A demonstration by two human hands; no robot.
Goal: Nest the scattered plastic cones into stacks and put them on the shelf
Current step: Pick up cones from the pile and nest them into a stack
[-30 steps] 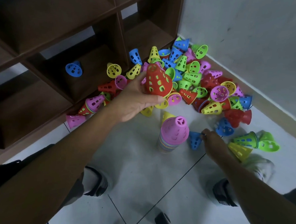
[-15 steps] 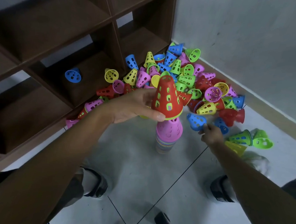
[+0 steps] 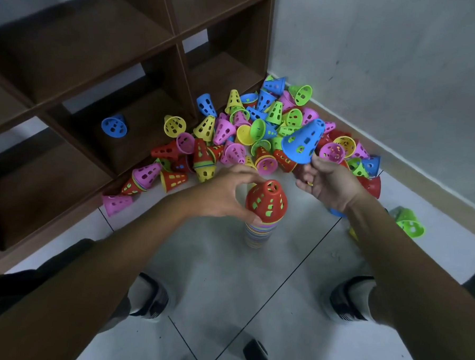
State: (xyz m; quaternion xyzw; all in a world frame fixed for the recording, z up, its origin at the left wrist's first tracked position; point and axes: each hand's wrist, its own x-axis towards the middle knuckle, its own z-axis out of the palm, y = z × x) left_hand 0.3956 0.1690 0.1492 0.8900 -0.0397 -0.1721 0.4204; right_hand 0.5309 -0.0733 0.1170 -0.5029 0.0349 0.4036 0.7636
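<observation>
Fingers of the left hand (image 3: 224, 195) curl around the red cone (image 3: 267, 200) capping the nested stack (image 3: 258, 233) on the pale tiled floor (image 3: 226, 275). Right hand (image 3: 329, 184) pinches a blue cone (image 3: 303, 142) just above and behind that stack. Behind it, loose cones (image 3: 261, 131) pile into the corner between the dark wooden shelf (image 3: 155, 38) and grey wall (image 3: 388, 64).

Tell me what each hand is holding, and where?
The right hand pinches the blue cone by its wide rim. The left hand grips the red cone low on its side, atop the stack.
</observation>
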